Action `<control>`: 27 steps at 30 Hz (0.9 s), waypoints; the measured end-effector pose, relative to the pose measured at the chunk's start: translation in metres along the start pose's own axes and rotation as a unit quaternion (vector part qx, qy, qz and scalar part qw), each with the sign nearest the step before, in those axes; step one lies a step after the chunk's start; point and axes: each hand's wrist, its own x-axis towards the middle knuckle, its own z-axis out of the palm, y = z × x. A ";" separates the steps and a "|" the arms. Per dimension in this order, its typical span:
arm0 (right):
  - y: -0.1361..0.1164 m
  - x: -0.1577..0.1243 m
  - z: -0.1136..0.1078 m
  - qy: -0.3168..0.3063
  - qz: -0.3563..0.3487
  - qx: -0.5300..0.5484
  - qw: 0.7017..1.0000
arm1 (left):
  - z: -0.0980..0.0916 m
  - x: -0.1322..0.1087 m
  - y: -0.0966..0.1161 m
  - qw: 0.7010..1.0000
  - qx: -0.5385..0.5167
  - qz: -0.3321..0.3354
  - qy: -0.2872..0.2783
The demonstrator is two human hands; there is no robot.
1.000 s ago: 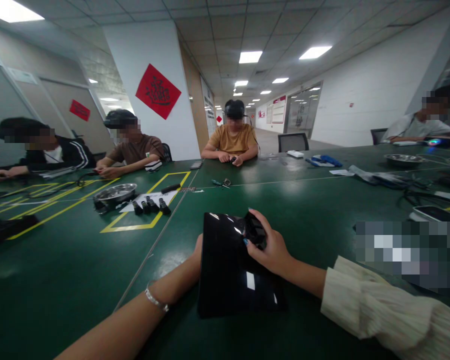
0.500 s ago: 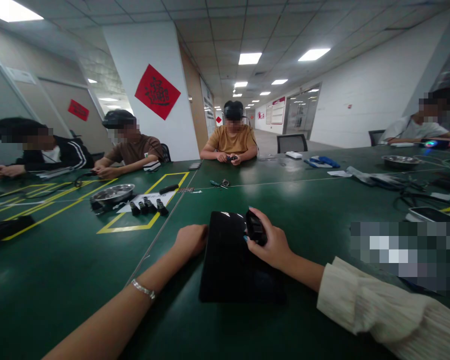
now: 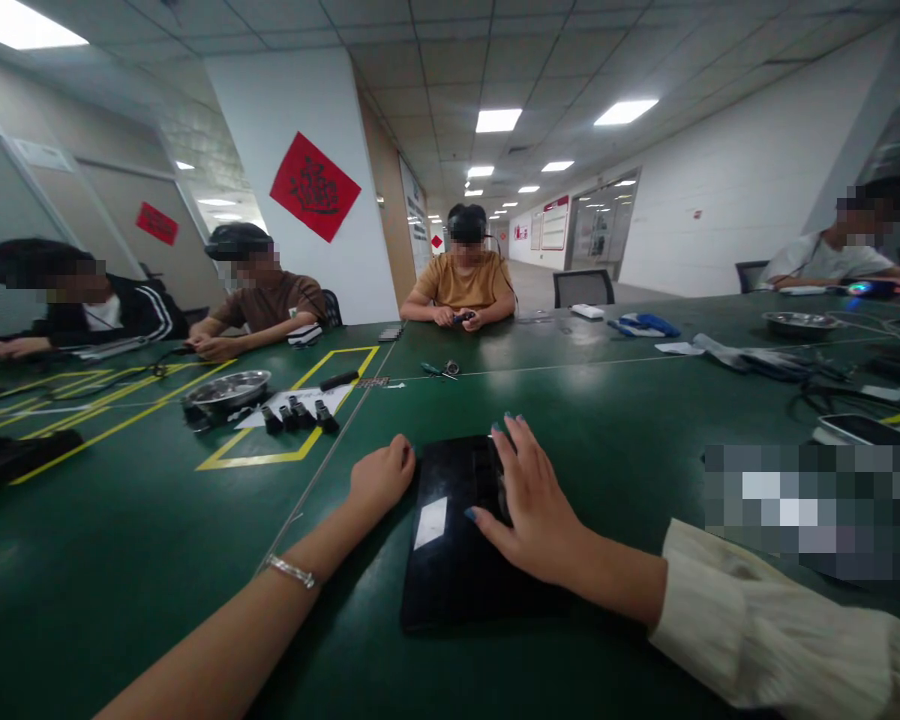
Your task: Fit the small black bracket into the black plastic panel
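Observation:
A glossy black flat panel [image 3: 450, 585] lies before me on the green table, with a bright white patch on its left half. Over its upper right part is my right hand [image 3: 536, 510], fingers spread and thumb stretched out across the panel. A small black object [image 3: 489, 475] shows partly beneath those fingers; the hand covers the rest, so I cannot tell its kind. Close to the panel's upper left edge rests my left hand [image 3: 382, 475], curled into a loose fist with no object visible in it.
Several black cylindrical parts [image 3: 298, 413] stand on a white paper, left of centre. Beyond them is a metal bowl [image 3: 229, 388]. Pliers [image 3: 439, 370] lie further off. A person [image 3: 461, 285] sits opposite, others at both sides. Cables and plastic bags [image 3: 750, 360] lie to the right.
My right hand has loosened from the black object and spread its fingers. The panel has come lower and looks flatter. My left hand has drawn slightly away from its edge.

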 end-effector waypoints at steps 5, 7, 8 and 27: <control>-0.042 -0.021 -0.013 -0.146 -0.169 0.025 0.974 | 0.005 0.001 -0.001 1.000 0.009 0.009 -0.002; -0.050 -0.026 -0.015 -0.217 -0.172 0.037 0.960 | 0.005 0.001 -0.001 1.000 0.013 0.009 0.002; -0.051 -0.026 -0.014 -0.238 -0.158 0.036 0.958 | 0.005 0.001 0.000 1.000 0.015 0.010 0.002; -0.036 -0.007 0.007 -0.272 0.032 -0.125 0.954 | 0.005 0.002 -0.001 0.999 0.021 0.025 0.001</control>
